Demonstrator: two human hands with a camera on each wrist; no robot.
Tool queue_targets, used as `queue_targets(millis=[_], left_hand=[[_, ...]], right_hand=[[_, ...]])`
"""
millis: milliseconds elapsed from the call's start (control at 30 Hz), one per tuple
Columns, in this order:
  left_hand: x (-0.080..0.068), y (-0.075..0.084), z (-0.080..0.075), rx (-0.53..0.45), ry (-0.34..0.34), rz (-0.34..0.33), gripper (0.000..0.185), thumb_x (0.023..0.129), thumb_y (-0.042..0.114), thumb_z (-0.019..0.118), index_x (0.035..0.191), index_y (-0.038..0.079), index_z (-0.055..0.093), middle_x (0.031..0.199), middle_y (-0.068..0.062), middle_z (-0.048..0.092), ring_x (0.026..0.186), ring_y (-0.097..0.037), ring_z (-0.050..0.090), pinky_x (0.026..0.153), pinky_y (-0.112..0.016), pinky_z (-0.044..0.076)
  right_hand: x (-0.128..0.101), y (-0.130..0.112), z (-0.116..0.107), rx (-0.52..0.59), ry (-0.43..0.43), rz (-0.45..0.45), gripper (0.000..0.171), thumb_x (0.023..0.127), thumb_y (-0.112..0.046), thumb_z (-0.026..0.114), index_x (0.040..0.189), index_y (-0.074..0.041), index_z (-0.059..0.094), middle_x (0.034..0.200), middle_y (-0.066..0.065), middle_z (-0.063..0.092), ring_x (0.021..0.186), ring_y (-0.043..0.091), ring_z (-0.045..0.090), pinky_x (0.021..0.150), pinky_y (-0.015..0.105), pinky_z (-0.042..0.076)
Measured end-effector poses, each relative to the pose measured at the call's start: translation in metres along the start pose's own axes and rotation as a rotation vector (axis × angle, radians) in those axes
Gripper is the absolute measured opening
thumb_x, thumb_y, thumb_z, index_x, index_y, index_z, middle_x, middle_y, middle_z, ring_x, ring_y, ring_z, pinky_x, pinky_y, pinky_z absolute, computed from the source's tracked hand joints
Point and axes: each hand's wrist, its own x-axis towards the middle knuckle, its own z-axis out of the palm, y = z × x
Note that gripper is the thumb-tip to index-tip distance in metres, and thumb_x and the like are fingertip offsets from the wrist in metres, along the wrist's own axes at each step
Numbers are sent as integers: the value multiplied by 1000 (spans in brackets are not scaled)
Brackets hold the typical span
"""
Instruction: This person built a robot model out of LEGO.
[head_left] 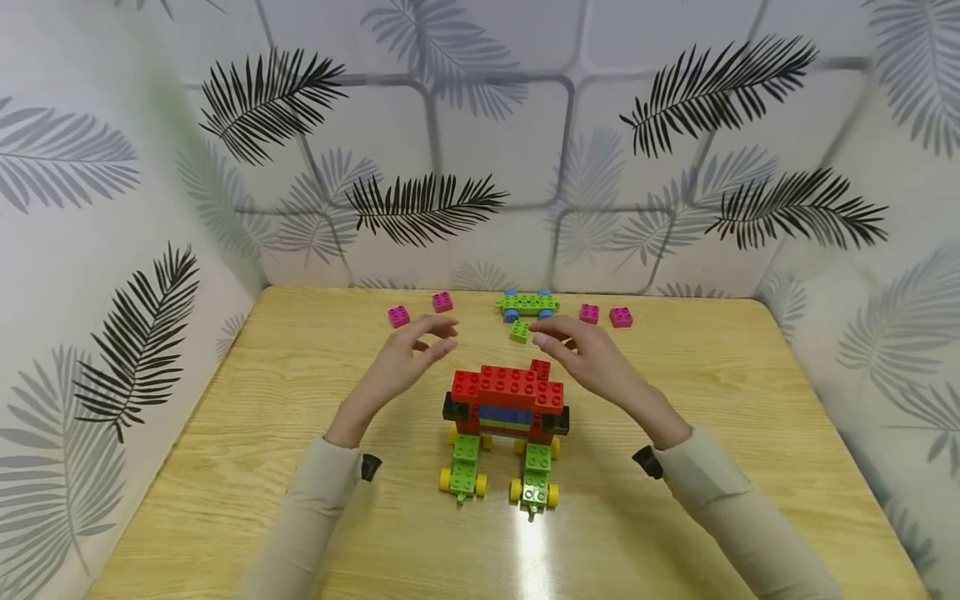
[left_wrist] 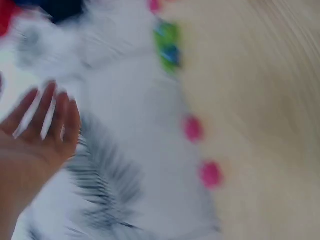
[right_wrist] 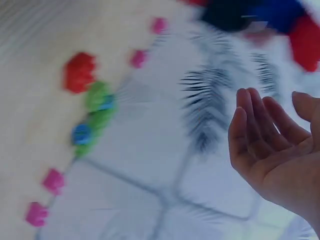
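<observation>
A toy brick build [head_left: 510, 392] stands on the table. Red bricks form its top, with blue and lime layers below, black pieces at both sides and green wheeled bases with yellow wheels. My left hand [head_left: 408, 354] hovers beyond its left side, fingers relaxed and holding nothing. On the other side my right hand [head_left: 592, 358] is held likewise, its fingers gently bent around empty air. Near the right fingertips lies a small lime brick [head_left: 520, 332]. Behind the build's top right, a red brick [head_left: 540, 367] is partly hidden.
A lime wheeled base [head_left: 528, 303] with blue wheels sits near the table's back edge. Pink bricks lie to its left [head_left: 398, 316] and right [head_left: 621, 317]. A leaf-patterned wall covering [head_left: 495, 250] rises behind the wooden table [head_left: 712, 375]. Both wrist views are blurred.
</observation>
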Motion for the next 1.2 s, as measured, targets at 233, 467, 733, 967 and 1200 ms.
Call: queue_targets(millis=[233,467,733,967,1200], left_hand=[[24,-84,-13,130,217,-298,45,97,17,60,135,-4,48,130,-25,46,116,-38,46,96,-50,42],[48,-118,-1,254,214,-453,62,92,18,66,145,1,36,143,-25,30,127,-44,33,96,-54,42],[54,-136,0,426,119,-510,62,95,20,60,148,5,32,145,-22,31,128,-45,32,98,-60,35],[52,-137,-2,509,95,-453,44,96,15,60,135,0,46,130,-25,47,116,-42,44,90,-56,44],[40,-124,2,443,103,-355,38,93,17,65,125,-1,55,117,-22,56,107,-39,53,86,-50,48]], right_hand=[[-22,-50,1,-111,-63,-156,51,88,-36,70,130,-9,59,118,3,65,108,21,59,89,42,50],[-31,-48,18,-215,-34,-148,53,81,-28,79,127,-11,61,119,5,65,105,21,61,87,38,51],[-32,-50,25,-194,-6,-184,52,81,-22,79,128,-11,60,117,4,65,103,19,62,87,38,52],[-30,-51,24,-211,-2,-188,52,81,-21,79,128,-9,60,115,6,66,101,20,62,85,37,53],[-28,-48,21,-208,-4,-167,52,82,-22,78,128,-9,60,117,6,65,103,20,62,87,38,52]])
